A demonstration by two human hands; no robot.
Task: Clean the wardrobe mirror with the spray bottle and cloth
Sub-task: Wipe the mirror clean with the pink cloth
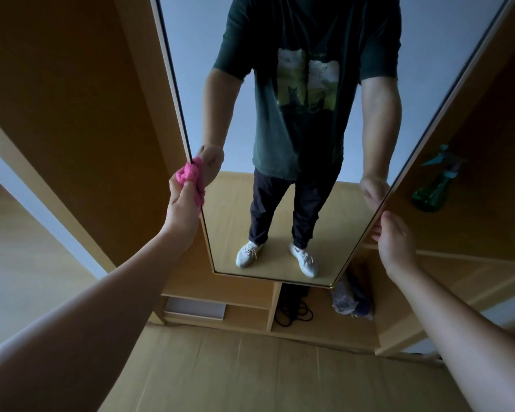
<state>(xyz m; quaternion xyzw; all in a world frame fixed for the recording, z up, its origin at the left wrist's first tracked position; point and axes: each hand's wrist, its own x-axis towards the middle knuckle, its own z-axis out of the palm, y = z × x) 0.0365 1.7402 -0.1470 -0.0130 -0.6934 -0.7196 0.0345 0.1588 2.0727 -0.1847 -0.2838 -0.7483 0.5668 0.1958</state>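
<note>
A tall wardrobe mirror (283, 203) with a thin gold frame hangs straight ahead and reflects a standing person. My left hand (182, 203) is shut on a bunched pink cloth (191, 178) and presses it against the mirror's left edge, about halfway down. My right hand (394, 242) grips the mirror's right edge, fingers wrapped round the frame. A green spray bottle (434, 185) with a pale blue trigger head stands on a wardrobe shelf to the right of the mirror, apart from both hands.
Wooden wardrobe panels (81, 120) flank the mirror. Below it are open compartments with a white box (195, 309), a coiled black cable (293, 312) and a bag of fabric (350, 298). Wooden floor (250, 373) lies underfoot.
</note>
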